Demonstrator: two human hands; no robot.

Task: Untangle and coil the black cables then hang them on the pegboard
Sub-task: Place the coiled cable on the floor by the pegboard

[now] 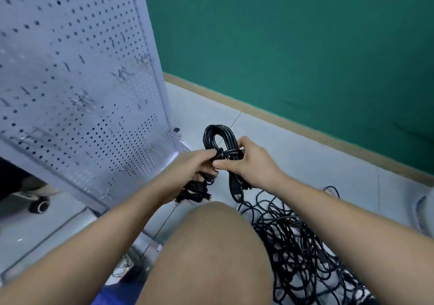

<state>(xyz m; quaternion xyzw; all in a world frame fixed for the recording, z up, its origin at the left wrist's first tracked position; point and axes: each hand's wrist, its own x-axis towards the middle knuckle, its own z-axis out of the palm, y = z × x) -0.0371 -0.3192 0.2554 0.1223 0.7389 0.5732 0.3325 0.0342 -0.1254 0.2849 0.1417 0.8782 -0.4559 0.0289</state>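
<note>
A coiled black cable (pixel 217 138) is held upright in front of me, its loop sticking up above both hands. My left hand (pixel 187 170) grips the coil's lower part, with more black cable bunched beneath it. My right hand (pixel 249 163) grips the coil at its wrapped waist, thumb and fingers around the turns. A plug end (pixel 235 190) hangs below my right hand. A large tangle of black cables (pixel 298 253) lies on the floor at the lower right. The white pegboard (pixel 77 74) with metal hooks (pixel 122 74) stands tilted at the left.
My bare knee (pixel 211 246) fills the lower middle. A green wall (pixel 293 46) with a tan baseboard runs along the back. A chair caster (pixel 40 206) sits at the left under the pegboard's edge. The floor is pale grey tile.
</note>
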